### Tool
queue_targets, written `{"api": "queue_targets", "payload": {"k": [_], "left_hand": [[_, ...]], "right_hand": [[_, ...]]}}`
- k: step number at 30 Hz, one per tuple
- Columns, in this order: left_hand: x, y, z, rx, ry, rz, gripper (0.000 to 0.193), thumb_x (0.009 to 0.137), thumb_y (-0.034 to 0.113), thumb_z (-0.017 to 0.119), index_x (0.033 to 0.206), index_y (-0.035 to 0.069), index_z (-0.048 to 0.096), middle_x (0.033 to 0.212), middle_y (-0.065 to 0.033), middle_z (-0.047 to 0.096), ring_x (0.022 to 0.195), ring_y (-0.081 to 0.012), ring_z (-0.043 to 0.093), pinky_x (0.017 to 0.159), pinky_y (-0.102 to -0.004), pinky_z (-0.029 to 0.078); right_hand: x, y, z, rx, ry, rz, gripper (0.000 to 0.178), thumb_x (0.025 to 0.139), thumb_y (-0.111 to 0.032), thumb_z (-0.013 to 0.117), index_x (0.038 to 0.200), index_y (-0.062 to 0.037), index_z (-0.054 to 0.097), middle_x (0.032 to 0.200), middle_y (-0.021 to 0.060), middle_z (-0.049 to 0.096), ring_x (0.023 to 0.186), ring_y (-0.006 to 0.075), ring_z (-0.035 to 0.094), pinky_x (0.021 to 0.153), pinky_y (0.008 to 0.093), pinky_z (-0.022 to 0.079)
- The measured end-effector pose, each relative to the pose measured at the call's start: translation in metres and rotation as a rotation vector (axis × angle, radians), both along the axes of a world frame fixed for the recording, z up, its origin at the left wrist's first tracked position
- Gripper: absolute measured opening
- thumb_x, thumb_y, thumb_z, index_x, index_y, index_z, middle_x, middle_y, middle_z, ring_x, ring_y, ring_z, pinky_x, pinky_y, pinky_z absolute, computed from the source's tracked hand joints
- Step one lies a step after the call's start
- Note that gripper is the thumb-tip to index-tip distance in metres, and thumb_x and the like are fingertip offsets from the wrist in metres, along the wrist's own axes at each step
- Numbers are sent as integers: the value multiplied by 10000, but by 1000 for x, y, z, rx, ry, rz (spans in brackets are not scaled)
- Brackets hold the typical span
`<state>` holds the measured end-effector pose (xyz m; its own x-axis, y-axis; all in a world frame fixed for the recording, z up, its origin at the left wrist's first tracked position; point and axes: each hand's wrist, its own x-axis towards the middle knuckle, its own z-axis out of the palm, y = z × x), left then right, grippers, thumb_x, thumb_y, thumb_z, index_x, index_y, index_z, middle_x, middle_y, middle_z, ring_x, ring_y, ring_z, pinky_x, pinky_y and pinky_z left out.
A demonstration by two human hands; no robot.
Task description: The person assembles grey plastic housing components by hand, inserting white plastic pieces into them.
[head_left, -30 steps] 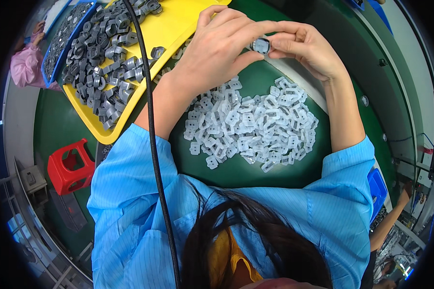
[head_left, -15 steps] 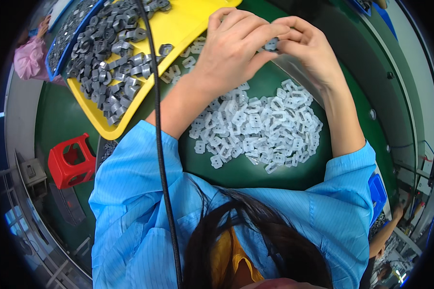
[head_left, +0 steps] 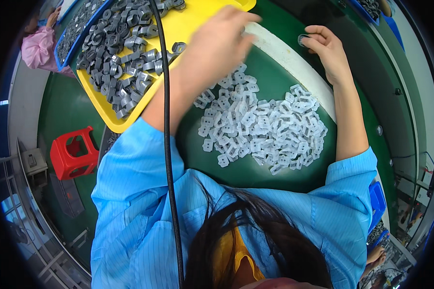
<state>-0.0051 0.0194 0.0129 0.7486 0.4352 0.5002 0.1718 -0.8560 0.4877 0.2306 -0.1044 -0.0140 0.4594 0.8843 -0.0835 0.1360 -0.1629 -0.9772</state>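
In the upper right, my right hand [head_left: 327, 50] pinches a small round grey part [head_left: 302, 40] between thumb and fingertips. My left hand [head_left: 221, 42] is blurred by motion beside the yellow tray; its thumb and fingers look spread, with a gap between them. Below both hands lies a heap of small translucent white plastic pieces with holes [head_left: 270, 127], spread on the green surface [head_left: 202, 166]. Many grey ring-like plastic parts [head_left: 115, 67] fill the left side of the yellow tray [head_left: 112, 124].
A black cable [head_left: 167, 135] hangs across the view in front of my left arm. A white strip [head_left: 289, 62] runs between the heap and my right hand. A red stool [head_left: 74, 153] stands at the left. Blue bins [head_left: 377, 200] and other people are at the edges.
My hands have come apart: the left moved left toward the yellow tray, the right moved right with the grey part. The white strip between them now shows more.
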Motion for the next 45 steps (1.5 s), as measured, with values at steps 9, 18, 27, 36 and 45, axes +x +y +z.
{"api": "queue_targets", "payload": {"k": [9,18,27,36,45], "left_hand": [[-92,41,1,91,417,271,314,940,275,531,1079,21,653,1024,-191,632,976,-365,604,852,-410,476],[-82,49,2,-238,356,294,327,900,286,589,1076,14,632,810,-174,653,795,-298,651,736,-372,486],[-15,22,16,-141,-12,82,174,860,105,621,1021,42,604,675,-56,607,589,-125,554,566,-267,446],[27,-8,-18,-564,-4,-46,177,906,102,579,1067,30,560,849,-59,630,656,-92,575,590,-225,441],[22,-5,-6,-1325,-138,-155,349,921,195,588,1225,27,557,875,-29,632,764,-68,570,644,-210,426]], "right_hand": [[-63,-3,22,127,-456,336,248,792,-98,626,1030,-41,659,870,68,651,785,156,611,720,284,498],[-65,-8,25,98,-744,523,190,782,12,591,952,-33,661,967,123,617,927,297,597,817,376,479],[-37,-8,28,5,-581,179,171,797,-99,622,884,42,667,787,151,683,720,253,656,720,333,515],[-63,-12,37,-174,-868,249,185,748,-156,706,821,13,683,770,180,667,729,309,660,690,378,516],[-56,-12,39,-94,-709,166,223,743,-183,727,814,23,678,704,152,650,667,292,640,655,377,507]]}}
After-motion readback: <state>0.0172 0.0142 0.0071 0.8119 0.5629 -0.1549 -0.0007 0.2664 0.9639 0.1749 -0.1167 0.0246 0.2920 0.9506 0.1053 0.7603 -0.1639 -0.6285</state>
